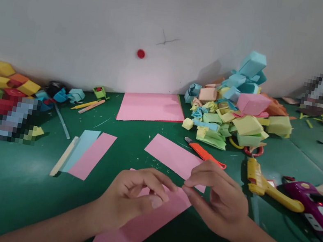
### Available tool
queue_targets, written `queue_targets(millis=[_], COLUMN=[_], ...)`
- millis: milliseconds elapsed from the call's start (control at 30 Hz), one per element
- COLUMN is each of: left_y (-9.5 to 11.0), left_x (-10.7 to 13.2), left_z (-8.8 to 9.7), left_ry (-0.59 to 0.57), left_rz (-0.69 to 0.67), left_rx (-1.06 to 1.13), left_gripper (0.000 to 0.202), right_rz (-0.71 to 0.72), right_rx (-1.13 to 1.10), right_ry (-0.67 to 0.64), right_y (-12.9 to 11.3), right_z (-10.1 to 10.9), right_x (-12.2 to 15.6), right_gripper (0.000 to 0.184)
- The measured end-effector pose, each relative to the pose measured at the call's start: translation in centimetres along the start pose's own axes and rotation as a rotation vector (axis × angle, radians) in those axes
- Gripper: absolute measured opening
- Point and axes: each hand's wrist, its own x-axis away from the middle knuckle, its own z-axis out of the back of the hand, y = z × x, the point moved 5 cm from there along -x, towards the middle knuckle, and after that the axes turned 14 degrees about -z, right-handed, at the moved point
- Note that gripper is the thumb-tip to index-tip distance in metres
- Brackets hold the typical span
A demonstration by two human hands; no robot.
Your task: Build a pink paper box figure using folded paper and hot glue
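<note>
A pink paper sheet (pixel 143 226) lies slantwise under and between my two hands, in front of me. My left hand (pixel 135 195) is over this sheet, its fingers curled and the thumb close to the fingertips; whether they grip anything is hidden. My right hand (pixel 219 200) is by the sheet's upper right end, thumb and forefinger pinched together. What that pinch holds, if anything, is too small to make out. Just behind it lies a pink paper strip (pixel 171 154), partly covered by my right fingers. An orange utility knife (pixel 206 153) rests beyond the strip.
A yellow glue gun (pixel 274 191) and a purple device (pixel 317 209) are on the right. Folded paper shapes (pixel 245 106) are heaped against the wall, with more at left (pixel 9 81). Pink sheets (pixel 151 108) lie at the back. A wooden stick (pixel 64 156) borders blue and pink strips (pixel 92 157).
</note>
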Motion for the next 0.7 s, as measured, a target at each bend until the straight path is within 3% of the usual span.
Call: queue_targets(millis=[200,433,700], left_y=[0.8,0.9,0.2], left_x=[-0.6,-0.5,-0.1], left_z=[-0.8,-1.0,-0.5], left_ry=[-0.015,-0.018,0.007], left_rz=[-0.056,-0.127,-0.065], left_rx=[-0.1,-0.273,-0.406], left_gripper=[0.011,0.01,0.016], right_rz=[0.026,0.106,0.105], right_rx=[-0.03,-0.141,-0.117], right_ry=[0.006,-0.116,-0.175], right_y=[-0.2,-1.4,-1.2], right_z=[0.1,0.0,-0.8], right_x=[0.1,0.2,0.4], right_gripper=[0.019,0.02,0.021])
